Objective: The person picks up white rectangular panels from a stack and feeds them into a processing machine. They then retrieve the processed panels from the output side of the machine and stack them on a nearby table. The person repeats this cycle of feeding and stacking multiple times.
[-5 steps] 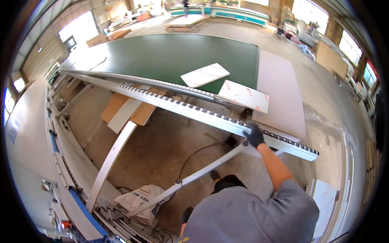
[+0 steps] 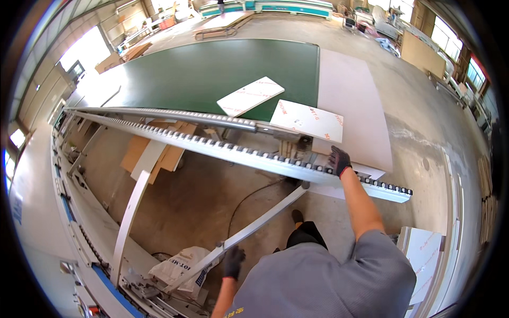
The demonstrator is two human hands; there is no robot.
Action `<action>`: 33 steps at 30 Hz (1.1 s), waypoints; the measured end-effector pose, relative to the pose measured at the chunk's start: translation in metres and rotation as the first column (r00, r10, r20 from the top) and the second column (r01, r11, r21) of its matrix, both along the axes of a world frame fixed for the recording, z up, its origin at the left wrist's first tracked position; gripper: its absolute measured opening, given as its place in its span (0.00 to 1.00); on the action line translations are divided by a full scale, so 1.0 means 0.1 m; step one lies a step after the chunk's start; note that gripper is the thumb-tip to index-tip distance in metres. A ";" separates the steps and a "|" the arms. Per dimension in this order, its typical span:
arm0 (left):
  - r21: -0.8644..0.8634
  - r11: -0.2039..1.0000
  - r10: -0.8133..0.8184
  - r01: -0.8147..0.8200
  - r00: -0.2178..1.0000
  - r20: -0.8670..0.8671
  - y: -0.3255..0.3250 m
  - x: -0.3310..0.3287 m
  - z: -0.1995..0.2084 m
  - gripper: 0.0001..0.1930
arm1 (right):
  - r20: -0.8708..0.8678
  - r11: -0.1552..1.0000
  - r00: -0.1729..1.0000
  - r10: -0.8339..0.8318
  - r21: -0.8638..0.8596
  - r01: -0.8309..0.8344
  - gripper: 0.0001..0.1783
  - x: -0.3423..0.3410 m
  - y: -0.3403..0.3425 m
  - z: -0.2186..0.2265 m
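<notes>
My right hand (image 2: 339,160), in a dark glove with a red cuff, is over the roller rail (image 2: 233,151) near its right end. Its fingers look loosely spread and hold nothing I can see. Just beyond the fingertips lies a white panel (image 2: 307,121) with red print, resting across the edge of a green belt table (image 2: 212,69). Farther left on the belt is a second white panel (image 2: 251,96). My left hand (image 2: 233,261), gloved too, hangs low beside the diagonal metal brace (image 2: 262,219). Its fingers appear apart, with nothing in them; whether it touches the brace I cannot tell.
A large pale board (image 2: 355,100) adjoins the belt's right end. Beneath the rail are brown boards (image 2: 172,153), a white sack (image 2: 183,269) and a cable (image 2: 233,212) on the floor. A long machine (image 2: 69,222) runs along the left. More panels (image 2: 424,254) stand at lower right.
My left hand has come up and forward from beside my body toward the brace. The right hand has shifted from the rail's near side to over its rollers, closer to the panel. The view has shifted.
</notes>
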State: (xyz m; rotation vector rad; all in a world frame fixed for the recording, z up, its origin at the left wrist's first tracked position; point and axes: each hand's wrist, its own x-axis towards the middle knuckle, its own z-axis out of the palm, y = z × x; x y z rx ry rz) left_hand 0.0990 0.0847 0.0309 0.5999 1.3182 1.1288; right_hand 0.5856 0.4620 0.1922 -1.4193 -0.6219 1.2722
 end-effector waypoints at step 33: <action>-0.116 0.966 -0.114 0.230 0.787 0.607 4.95 3.83 1.24 0.27 | -0.568 0.980 0.807 0.166 0.189 -0.068 0.23 2.31 1.30 -0.32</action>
